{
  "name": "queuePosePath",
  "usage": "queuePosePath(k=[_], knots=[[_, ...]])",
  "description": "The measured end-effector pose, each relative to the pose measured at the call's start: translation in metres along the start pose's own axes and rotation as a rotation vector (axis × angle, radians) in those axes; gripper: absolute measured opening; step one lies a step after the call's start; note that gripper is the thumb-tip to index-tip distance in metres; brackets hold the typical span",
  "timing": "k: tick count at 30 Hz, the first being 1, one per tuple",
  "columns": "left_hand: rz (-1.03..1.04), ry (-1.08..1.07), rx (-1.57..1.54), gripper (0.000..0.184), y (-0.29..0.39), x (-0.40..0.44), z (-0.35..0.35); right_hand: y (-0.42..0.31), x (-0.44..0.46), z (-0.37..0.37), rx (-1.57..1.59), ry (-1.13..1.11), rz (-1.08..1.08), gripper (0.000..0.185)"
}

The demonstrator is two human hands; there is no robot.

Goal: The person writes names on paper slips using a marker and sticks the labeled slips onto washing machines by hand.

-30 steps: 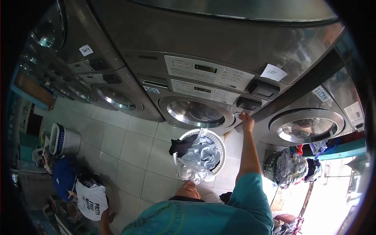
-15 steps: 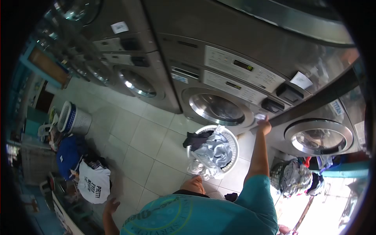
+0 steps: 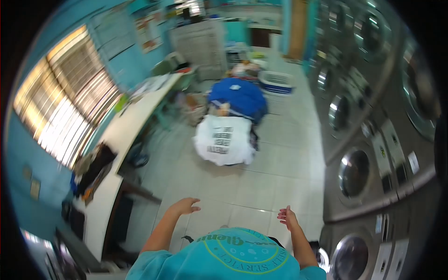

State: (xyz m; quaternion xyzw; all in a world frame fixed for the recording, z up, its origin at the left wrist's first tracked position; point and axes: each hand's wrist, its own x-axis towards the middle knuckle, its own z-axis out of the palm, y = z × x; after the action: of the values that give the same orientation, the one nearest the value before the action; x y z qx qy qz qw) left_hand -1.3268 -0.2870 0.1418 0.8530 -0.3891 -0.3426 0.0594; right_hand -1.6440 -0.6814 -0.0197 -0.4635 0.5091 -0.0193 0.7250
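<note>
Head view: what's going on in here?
A person in a teal shirt is in a laundry room, holding nothing: the left hand and right hand are open above the tiled floor. Ahead on the floor, a white cloth with black lettering lies beside a blue cloth bundle, with a laundry basket beyond. Front-loading machines line the right; dark clothes sit on a white table at left.
</note>
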Motion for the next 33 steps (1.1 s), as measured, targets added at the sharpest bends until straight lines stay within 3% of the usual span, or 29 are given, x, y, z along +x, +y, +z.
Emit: queuePosePath(k=[2, 4, 6, 7, 8, 9, 10, 12, 14, 16, 20, 22, 23, 26, 27, 28, 29, 31, 33], knots=[[0.038, 0.245, -0.050, 0.055, -0.021, -0.040, -0.033, -0.035, 0.014, 0.070, -0.331, -0.244, -0.133, 0.066], [0.110, 0.698, -0.044, 0.051, -0.012, -0.082, -0.078, -0.048, 0.051, 0.123, -0.448, -0.284, -0.162, 0.066], [0.066, 0.944, -0.258, 0.050, 0.017, -0.129, -0.142, -0.026, 0.123, 0.147, -0.695, -0.200, -0.300, 0.063], [0.137, 1.179, -0.179, 0.051, 0.021, -0.149, -0.163, -0.017, 0.152, 0.156, -0.719, -0.219, -0.309, 0.063], [0.210, 1.409, -0.088, 0.052, 0.020, -0.164, -0.181, -0.010, 0.177, 0.163, -0.937, -0.213, -0.307, 0.062], [0.377, 1.633, -0.168, 0.058, 0.014, -0.173, -0.192, -0.013, 0.193, 0.175, -1.157, -0.199, -0.303, 0.062], [0.549, 1.851, -0.247, 0.065, 0.007, -0.180, -0.201, -0.022, 0.199, 0.189, -1.183, -0.209, -0.309, 0.062], [0.685, 2.120, -0.123, 0.078, -0.004, -0.199, -0.225, -0.038, 0.206, 0.217, -1.436, -0.342, -0.219, 0.062], [0.967, 1.957, -0.239, 0.086, -0.010, -0.204, -0.256, -0.051, 0.235, 0.236, -1.539, -0.415, -0.235, 0.062], [1.082, 1.803, -0.283, 0.086, -0.032, -0.194, -0.279, -0.055, 0.288, 0.252, -1.497, -0.402, -0.334, 0.064], [0.987, 1.882, -0.249, 0.086, -0.112, -0.148, -0.325, -0.114, 0.349, 0.335, -1.610, -0.417, -0.127, 0.070], [0.939, 1.916, -0.238, 0.086, -0.145, -0.124, -0.356, -0.135, 0.399, 0.372, -1.697, -0.342, -0.324, 0.052], [0.909, 1.937, -0.233, 0.086, -0.162, -0.113, -0.374, -0.175, 0.373, 0.416, -1.869, -0.381, -0.505, 0.053], [0.865, 1.963, -0.193, 0.087, -0.219, -0.085, -0.433, -0.208, 0.441, 0.500, -2.022, -0.539, -0.677, 0.057], [0.859, 1.975, -0.174, 0.087, -0.239, -0.075, -0.450, -0.233, 0.418, 0.551, -1.856, -0.455, -0.619, 0.052], [0.840, 1.992, -0.171, 0.087, -0.255, -0.066, -0.464, -0.259, 0.416, 0.595, -1.899, -0.539, -0.598, 0.048], [0.812, 2.012, -0.182, 0.087, -0.271, -0.057, -0.474, -0.271, 0.425, 0.626, -1.855, -0.634, -0.856, 0.049], [0.764, 2.057, -0.198, 0.088, -0.303, -0.038, -0.493, -0.300, 0.418, 0.708, -1.765, -0.541, -0.795, 0.057], [0.730, 2.097, -0.203, 0.088, -0.335, -0.023, -0.514, -0.319, 0.430, 0.780, -1.771, -0.652, -0.845, 0.057]])
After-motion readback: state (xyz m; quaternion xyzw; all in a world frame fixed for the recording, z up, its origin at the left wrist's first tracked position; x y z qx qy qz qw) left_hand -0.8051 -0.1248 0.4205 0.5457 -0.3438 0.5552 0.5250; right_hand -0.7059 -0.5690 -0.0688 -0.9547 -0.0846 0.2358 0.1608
